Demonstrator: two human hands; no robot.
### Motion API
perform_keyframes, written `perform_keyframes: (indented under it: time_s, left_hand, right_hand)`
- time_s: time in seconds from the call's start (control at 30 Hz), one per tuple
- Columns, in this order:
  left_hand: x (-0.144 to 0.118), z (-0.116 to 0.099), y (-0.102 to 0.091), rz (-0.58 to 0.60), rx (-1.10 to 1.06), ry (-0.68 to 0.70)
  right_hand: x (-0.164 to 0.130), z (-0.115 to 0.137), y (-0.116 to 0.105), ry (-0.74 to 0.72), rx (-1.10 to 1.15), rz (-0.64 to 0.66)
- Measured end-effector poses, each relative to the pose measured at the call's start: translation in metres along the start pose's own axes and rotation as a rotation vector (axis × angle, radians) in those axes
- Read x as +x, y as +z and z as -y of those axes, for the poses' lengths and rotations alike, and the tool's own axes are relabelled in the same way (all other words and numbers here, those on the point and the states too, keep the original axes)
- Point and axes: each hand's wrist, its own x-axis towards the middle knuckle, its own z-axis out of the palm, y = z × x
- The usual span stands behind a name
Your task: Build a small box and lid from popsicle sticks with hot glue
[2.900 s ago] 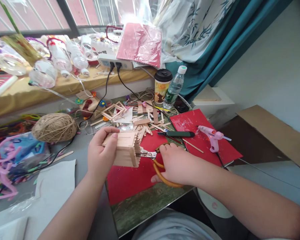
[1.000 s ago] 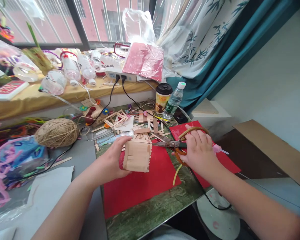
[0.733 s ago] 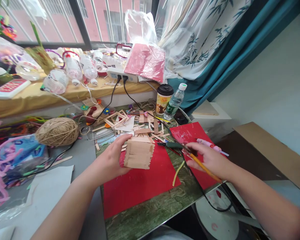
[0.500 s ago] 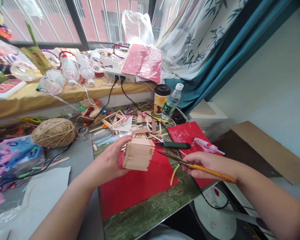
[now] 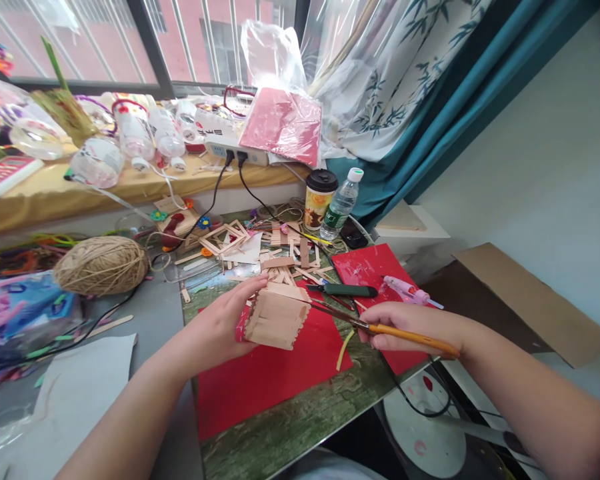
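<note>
My left hand (image 5: 225,319) is wrapped round a small box made of craft sticks (image 5: 276,319), holding it tilted above a red sheet (image 5: 275,387). One flat side of the box faces me, with scalloped stick ends along its edges. In my right hand (image 5: 380,325) is a slim tool with an orange handle (image 5: 415,339) and a long dark tip; I cannot make out its exact kind. That tip reaches the upper right edge of the box, touching it or very close. A dark green craft knife (image 5: 353,290) lies just behind the tool.
Loose craft sticks and stick frames (image 5: 225,239) crowd the back of the table. A lidded paper cup (image 5: 320,200), a water bottle (image 5: 341,205) and a pink glue gun (image 5: 407,290) stand or lie at the right. A ball of twine (image 5: 103,265) rests at left.
The box has turned slightly and shifted a little right within the grip. The tool's tip has come closer to the box's right edge. The whole view has slid slightly left.
</note>
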Motion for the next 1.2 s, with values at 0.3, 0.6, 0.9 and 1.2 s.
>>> perform_keyframes:
  time_s: [0.3, 0.6, 0.9, 1.2]
  left_hand:
    - [0.002, -0.016, -0.003, 0.143, -0.066, 0.004]
    - [-0.003, -0.014, -0.001, 0.251, -0.104, -0.020]
    - [-0.005, -0.017, -0.010, 0.357, -0.139, -0.053]
    - [-0.005, -0.017, -0.013, 0.377, -0.119, -0.091]
  right_hand:
    - [0.016, -0.003, 0.015, 0.031, 0.267, 0.152]
    - [0.024, 0.014, 0.035, 0.021, 0.570, 0.196]
    - [0.021, 0.012, 0.049, 0.056, 0.712, 0.233]
    - [0.021, 0.015, 0.057, 0.179, 0.695, 0.180]
